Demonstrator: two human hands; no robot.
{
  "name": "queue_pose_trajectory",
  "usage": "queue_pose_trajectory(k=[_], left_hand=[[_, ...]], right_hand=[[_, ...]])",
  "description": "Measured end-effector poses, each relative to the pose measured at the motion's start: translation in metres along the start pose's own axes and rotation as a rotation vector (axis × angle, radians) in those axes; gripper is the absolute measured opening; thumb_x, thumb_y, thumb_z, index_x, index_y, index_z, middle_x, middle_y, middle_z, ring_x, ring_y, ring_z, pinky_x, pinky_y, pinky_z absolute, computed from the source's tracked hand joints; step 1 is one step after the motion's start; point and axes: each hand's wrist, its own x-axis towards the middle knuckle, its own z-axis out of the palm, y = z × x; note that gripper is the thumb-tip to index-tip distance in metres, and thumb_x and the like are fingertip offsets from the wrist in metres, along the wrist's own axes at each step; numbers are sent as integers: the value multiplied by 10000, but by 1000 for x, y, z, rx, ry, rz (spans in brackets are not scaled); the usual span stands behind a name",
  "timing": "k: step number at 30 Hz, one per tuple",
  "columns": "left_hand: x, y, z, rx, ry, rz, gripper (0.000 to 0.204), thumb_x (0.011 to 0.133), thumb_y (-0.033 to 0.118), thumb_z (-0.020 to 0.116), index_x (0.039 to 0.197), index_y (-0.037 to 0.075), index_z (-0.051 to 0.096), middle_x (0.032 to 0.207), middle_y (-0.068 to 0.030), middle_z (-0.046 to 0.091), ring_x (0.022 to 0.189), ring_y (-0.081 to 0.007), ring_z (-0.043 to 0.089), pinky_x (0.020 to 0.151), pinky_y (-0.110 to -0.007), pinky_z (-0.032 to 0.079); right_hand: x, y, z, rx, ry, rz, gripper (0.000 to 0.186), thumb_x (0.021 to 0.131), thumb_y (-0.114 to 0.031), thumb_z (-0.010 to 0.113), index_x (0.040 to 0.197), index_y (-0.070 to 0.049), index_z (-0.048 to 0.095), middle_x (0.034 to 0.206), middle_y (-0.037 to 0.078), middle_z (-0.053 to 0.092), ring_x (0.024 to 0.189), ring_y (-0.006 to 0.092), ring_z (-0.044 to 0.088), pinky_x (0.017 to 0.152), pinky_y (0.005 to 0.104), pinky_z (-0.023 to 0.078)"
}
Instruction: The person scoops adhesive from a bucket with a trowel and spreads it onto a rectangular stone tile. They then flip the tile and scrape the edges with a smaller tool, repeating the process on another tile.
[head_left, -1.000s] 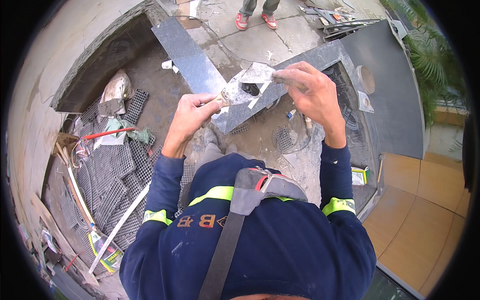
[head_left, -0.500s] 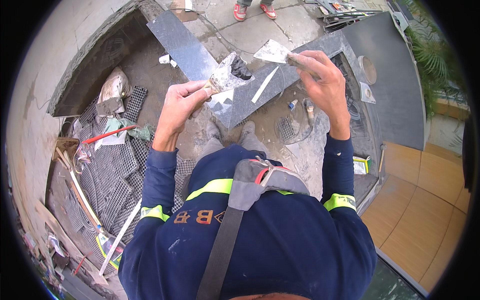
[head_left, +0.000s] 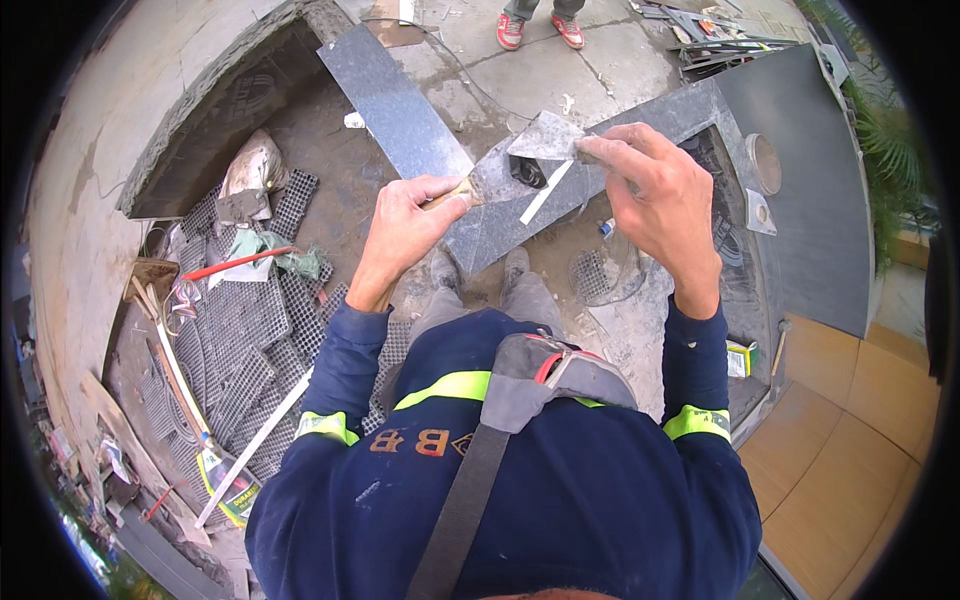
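Observation:
My left hand (head_left: 415,222) is closed round the handle of a putty knife (head_left: 490,178), its blade pointing up and right. A lump of black paste (head_left: 527,172) sits at that blade's far end. My right hand (head_left: 662,195) grips a second putty knife (head_left: 549,138) whose whitish blade reaches left, over or against the paste; exact contact cannot be made out. Both tools are above grey stone slabs: one (head_left: 395,105) slants away to the upper left, another (head_left: 682,112) runs to the upper right. Behind the blades shows a narrow white strip (head_left: 546,193).
Black plastic grid mats (head_left: 235,330), a red stick (head_left: 235,263) and a whitish sack (head_left: 254,168) lie to the left. A large dark panel (head_left: 800,180) stands at right, beside tan tiles (head_left: 850,440). Another person's red shoes (head_left: 511,30) show at the far side.
The two putty knives have come together: the right blade, formerly apart, now meets or overlaps the paste end of the left one. The whole view has shifted slightly.

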Motion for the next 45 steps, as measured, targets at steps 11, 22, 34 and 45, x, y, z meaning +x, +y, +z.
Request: queue_pose_trajectory(k=[11,22,34,45], left_hand=[[115,-11,133,-428,-114,-78,316,965,124,741,1234,-34,790,929,-33,658,643,-66,523,535,-255,381],[158,-111,320,-677,150,-398,430,986,356,792,1165,-29,720,1102,-107,711,991,-212,658,917,-360,518],[168,-91,383,-1063,642,-476,386,914,196,806,1277,206,675,1208,-3,685,1194,-252,603,1178,-616,384],[208,-140,476,-1070,527,-686,377,1004,168,757,1333,86,592,1312,-75,671,1217,-215,640,1093,-438,502]], right_hand=[[-12,225,28,621,-108,186,426,815,27,703,1152,-202,826,1106,15,774,1046,270,746,866,356,587],[-105,476,226,1277,96,903,461,983,22,691,1442,-12,664,1322,98,718,1207,176,668,1035,294,522],[-140,551,297,1749,-148,1299,273,1012,-239,790,1148,-24,691,899,-55,650,728,41,536,653,226,441],[-151,463,289,1707,-459,934,376,945,-163,862,1236,10,698,1109,61,776,947,99,688,856,283,558]])
